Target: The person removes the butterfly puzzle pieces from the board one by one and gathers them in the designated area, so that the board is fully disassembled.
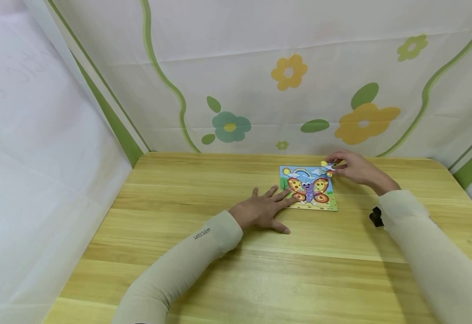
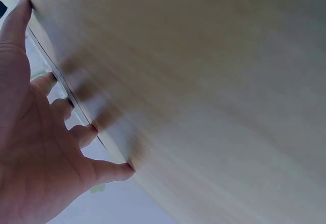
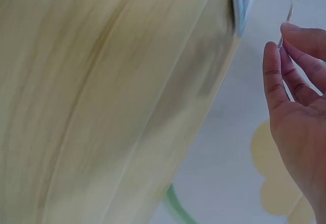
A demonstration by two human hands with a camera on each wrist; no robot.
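A butterfly picture puzzle (image 1: 309,192) lies on the wooden table, showing a purple-bodied butterfly with red and yellow wings, a sun and a rainbow. My left hand (image 1: 262,210) is spread flat, its fingertips on the lower left part of the puzzle and its thumb on the wood. Above the puzzle's upper right corner, my right hand (image 1: 355,168) pinches a small colourful puzzle piece (image 1: 330,168) between thumb and fingers. Only the thin edge of the piece (image 3: 289,14) shows in the right wrist view, apart from the board. What lies beneath the piece is hidden.
A small black object (image 1: 376,217) sits on the table (image 1: 240,270) beside the right sleeve. A white cloth with printed flowers (image 1: 289,73) hangs directly behind the table's back edge, and another white sheet (image 1: 37,180) hangs at the left.
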